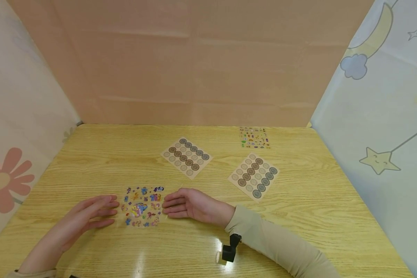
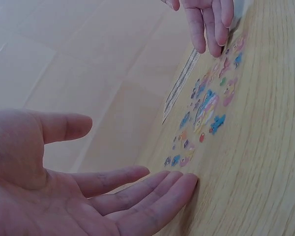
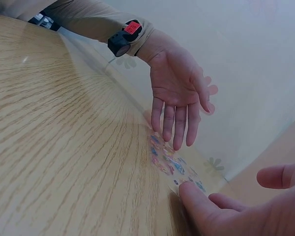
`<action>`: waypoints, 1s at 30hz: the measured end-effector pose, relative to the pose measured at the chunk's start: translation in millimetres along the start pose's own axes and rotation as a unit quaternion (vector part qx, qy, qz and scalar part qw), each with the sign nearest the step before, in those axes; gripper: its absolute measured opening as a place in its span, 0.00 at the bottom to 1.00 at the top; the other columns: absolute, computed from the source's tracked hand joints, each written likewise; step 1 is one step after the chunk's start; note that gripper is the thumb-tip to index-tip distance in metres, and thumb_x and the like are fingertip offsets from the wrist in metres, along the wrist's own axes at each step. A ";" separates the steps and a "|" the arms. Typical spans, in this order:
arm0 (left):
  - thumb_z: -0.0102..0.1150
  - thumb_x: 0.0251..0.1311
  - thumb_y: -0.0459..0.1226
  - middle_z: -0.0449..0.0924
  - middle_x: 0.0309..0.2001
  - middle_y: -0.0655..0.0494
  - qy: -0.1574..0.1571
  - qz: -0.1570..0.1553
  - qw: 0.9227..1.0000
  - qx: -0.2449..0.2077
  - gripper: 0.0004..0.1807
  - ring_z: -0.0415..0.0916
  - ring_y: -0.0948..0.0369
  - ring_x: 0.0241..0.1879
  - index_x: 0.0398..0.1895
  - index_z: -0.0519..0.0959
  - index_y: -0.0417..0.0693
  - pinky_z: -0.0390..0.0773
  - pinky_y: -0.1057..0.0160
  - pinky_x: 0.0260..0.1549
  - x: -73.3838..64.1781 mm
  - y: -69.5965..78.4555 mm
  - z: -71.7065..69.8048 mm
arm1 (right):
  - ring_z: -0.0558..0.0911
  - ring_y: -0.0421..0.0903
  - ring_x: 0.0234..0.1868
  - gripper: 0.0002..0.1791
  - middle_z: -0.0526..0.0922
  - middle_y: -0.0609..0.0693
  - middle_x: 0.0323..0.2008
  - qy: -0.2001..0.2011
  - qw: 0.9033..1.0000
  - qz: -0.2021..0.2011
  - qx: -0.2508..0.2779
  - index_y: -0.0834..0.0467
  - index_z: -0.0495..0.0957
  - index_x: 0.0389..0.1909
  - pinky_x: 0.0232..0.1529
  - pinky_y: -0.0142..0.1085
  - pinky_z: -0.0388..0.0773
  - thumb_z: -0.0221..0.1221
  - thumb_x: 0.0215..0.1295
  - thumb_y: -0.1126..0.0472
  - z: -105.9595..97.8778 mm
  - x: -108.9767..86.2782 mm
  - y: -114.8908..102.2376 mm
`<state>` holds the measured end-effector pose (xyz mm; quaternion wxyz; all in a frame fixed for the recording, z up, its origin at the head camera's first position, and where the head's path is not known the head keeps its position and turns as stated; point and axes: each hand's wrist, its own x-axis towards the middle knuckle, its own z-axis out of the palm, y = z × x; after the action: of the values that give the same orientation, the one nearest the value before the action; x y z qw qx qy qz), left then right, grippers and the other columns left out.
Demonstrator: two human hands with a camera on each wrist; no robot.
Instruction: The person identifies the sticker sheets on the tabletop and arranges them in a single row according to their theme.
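A clear sticker sheet with colourful cartoon ponies (image 1: 141, 208) lies flat on the wooden table, between both hands. At its left edge is my left hand (image 1: 96, 213), palm turned inward and fingers extended. Opposite, my right hand (image 1: 194, 205) points its straight fingers at the sheet's right edge. Neither hand grips anything. In the left wrist view, the left fingertips (image 2: 189, 183) are low over the table by the near end of the pony stickers (image 2: 206, 108). The right wrist view shows the left palm (image 3: 174, 81) facing the right hand (image 3: 236, 206) across the sheet.
Two paper sheets of round brown and grey stickers lie farther back, one in the middle (image 1: 187, 157) and one to the right (image 1: 253, 177). Behind them is another clear sheet of small stickers (image 1: 255, 138). A tan backdrop (image 1: 191, 65) and patterned side panels (image 1: 378, 116) enclose the table.
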<state>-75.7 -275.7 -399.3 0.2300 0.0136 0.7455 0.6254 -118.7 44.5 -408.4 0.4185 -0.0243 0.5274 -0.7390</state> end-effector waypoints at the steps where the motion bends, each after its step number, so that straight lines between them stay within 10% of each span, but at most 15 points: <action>1: 0.38 0.75 0.47 0.67 0.62 0.34 0.000 -0.002 1.000 -0.001 0.34 0.76 0.62 0.51 0.68 0.53 0.23 0.79 0.57 0.49 -0.3 0.2 0.2 | 0.76 0.61 0.56 0.24 0.74 0.70 0.55 0.000 1.000 0.000 0.000 0.76 0.67 0.58 0.57 0.46 0.74 0.44 0.71 0.60 0.2 -0.1 0.0; 13: 0.38 0.75 0.47 0.68 0.61 0.34 0.013 -0.009 1.000 0.004 0.34 0.76 0.61 0.50 0.68 0.55 0.24 0.79 0.58 0.48 0.2 3.0 5.1 | 0.75 0.61 0.57 0.25 0.74 0.69 0.55 -0.002 1.000 -0.003 -0.004 0.75 0.67 0.59 0.58 0.47 0.73 0.45 0.71 0.59 1.0 -1.3 -0.4; 23: 0.39 0.76 0.40 0.77 0.55 0.55 -0.007 0.064 0.998 -0.002 0.23 0.77 0.58 0.51 0.65 0.64 0.32 0.80 0.59 0.47 4.8 7.9 14.2 | 0.75 0.62 0.56 0.25 0.74 0.69 0.56 -0.016 1.000 -0.018 -0.004 0.73 0.66 0.61 0.58 0.48 0.72 0.43 0.72 0.58 -6.1 -5.9 -8.7; 30: 0.41 0.74 0.48 0.66 0.64 0.39 -0.043 0.027 0.999 0.008 0.31 0.71 0.47 0.58 0.70 0.58 0.35 0.76 0.56 0.53 17.8 26.5 29.2 | 0.73 0.62 0.59 0.27 0.71 0.69 0.59 -0.024 0.999 -0.033 -0.002 0.73 0.63 0.64 0.60 0.49 0.71 0.41 0.72 0.58 -12.4 -12.9 -21.3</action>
<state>-88.2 -237.4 -383.5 0.2454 0.0623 0.7389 0.6244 -128.8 64.2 -391.6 0.4062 -0.0600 0.5177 -0.7506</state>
